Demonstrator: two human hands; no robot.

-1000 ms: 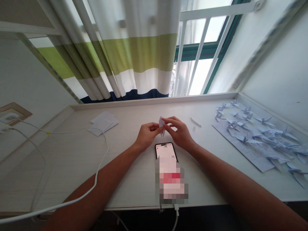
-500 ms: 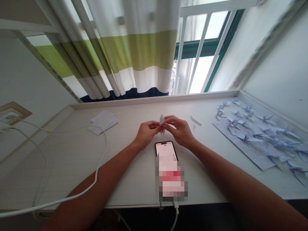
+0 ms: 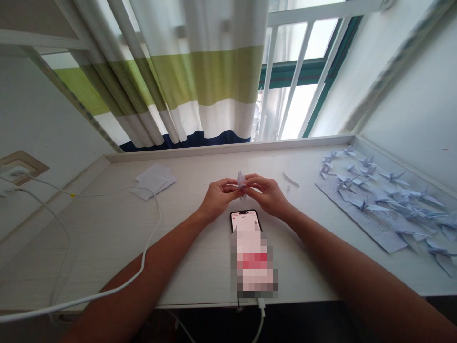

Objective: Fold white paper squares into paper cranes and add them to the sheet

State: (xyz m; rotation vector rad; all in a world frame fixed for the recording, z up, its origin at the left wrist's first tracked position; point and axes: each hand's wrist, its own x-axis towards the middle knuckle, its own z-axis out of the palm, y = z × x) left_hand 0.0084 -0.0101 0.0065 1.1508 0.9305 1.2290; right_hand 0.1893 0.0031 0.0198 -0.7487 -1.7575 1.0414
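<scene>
Over a white desk (image 3: 200,271), at the frame's centre, the left hand (image 3: 216,199) and right hand (image 3: 270,196) together pinch one small folded paper (image 3: 241,178).

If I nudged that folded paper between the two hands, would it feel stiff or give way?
The folded paper is probably light: it looks small beside the left hand. Its folded, pointed shape may add stiffness, yet being paper, it could crumple under a firm push.
</scene>
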